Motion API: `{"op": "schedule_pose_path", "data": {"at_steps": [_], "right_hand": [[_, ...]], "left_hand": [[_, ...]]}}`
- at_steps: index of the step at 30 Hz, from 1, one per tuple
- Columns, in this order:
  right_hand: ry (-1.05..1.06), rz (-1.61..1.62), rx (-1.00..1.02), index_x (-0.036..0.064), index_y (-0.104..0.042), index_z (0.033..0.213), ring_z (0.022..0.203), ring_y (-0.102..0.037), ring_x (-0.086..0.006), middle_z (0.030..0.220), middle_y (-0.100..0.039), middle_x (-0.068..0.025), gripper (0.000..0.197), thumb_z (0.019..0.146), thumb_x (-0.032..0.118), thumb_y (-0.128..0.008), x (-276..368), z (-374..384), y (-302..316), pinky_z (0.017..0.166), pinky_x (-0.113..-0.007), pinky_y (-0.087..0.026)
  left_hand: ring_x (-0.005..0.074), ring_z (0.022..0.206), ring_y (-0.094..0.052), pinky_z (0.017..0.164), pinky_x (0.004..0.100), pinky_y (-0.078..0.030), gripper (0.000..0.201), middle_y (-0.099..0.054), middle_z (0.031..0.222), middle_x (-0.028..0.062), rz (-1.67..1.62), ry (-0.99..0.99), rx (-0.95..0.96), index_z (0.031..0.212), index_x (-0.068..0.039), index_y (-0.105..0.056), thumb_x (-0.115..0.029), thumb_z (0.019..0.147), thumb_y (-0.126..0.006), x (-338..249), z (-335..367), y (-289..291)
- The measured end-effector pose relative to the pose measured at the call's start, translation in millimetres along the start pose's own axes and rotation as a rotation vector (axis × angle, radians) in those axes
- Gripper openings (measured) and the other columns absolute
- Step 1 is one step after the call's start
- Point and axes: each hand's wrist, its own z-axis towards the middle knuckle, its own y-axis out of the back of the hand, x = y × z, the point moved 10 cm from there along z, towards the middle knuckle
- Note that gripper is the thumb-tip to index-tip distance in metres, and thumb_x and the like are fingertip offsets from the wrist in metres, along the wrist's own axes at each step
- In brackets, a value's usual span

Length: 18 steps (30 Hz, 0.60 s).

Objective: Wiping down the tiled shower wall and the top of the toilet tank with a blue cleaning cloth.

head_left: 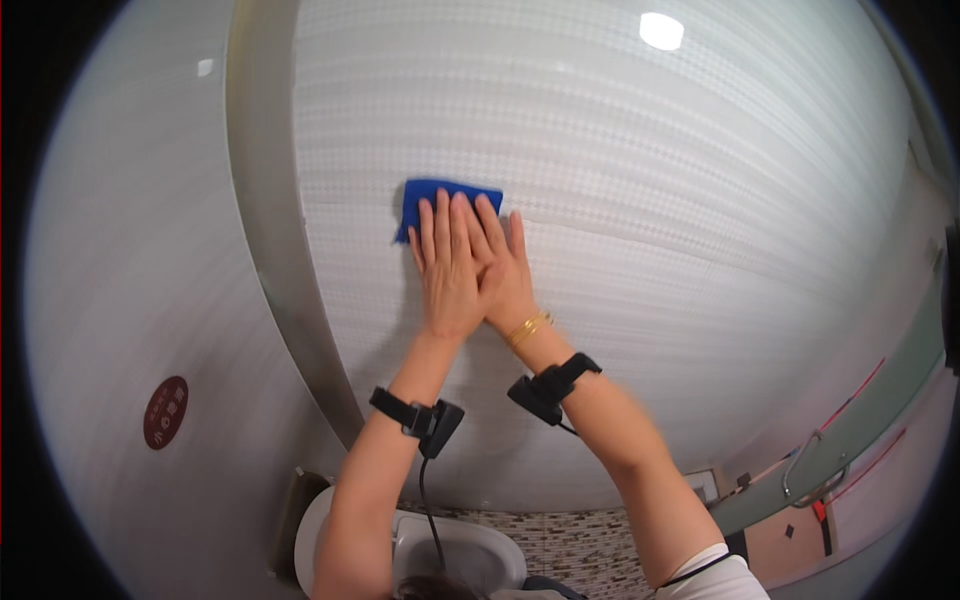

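Observation:
A blue cloth [455, 188] is spread flat against a white ribbed wall [600, 280]. My left hand [449, 285] lies on it, fingers stretched out and pointing up the wall. Right beside it, my right hand [510, 280] presses with straight fingers too, its outermost finger resting past the cloth's right edge. The two hands overlap in the middle, so part of the cloth and some of the right hand's fingers are hidden. A gold bracelet [530, 328] circles my right wrist. Black straps with small devices sit on my left forearm [418, 418] and right forearm [555, 388].
A grey vertical frame [285, 200] borders a smooth left panel bearing a dark red oval sticker [166, 412]. Below stands a white toilet [505, 548] by a mosaic tile strip [580, 545]. At lower right is a greenish glass door with a metal handle [800, 475].

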Motion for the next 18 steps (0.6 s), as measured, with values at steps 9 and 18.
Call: {"op": "schedule_pose_path", "data": {"at_steps": [9, 18], "right_hand": [[0.055, 0.028, 0.211, 0.0123, -0.036, 0.129, 0.128, -0.024, -0.0237, 0.137, -0.03, -0.0058, 0.05, 0.082, 0.028, -0.044, -6.6, -156.3, -53.4, 0.101, -0.05, -0.017], [-0.149, -0.066, -0.074, 0.0115, -0.039, 0.127, 0.127, -0.024, -0.0257, 0.137, -0.029, -0.0084, 0.049, 0.08, 0.026, -0.045, -58.5, -37.2, 38.0, 0.099, -0.052, -0.017]], "left_hand": [[0.0396, 0.129, -0.004, 0.101, 0.0542, -0.002, 0.078, -0.012, 0.139, 0.0229, -0.061, 0.033, 0.152, 0.133, 0.005, -0.014, -0.052, 0.084, -0.036, -19.4, -134.9, -75.5], [0.0382, 0.13, -0.005, 0.103, 0.049, -0.007, 0.073, -0.009, 0.139, 0.0249, -0.024, -0.125, 0.015, 0.133, 0.003, -0.017, -0.046, 0.083, -0.04, -61.5, 4.2, -33.7]]}}
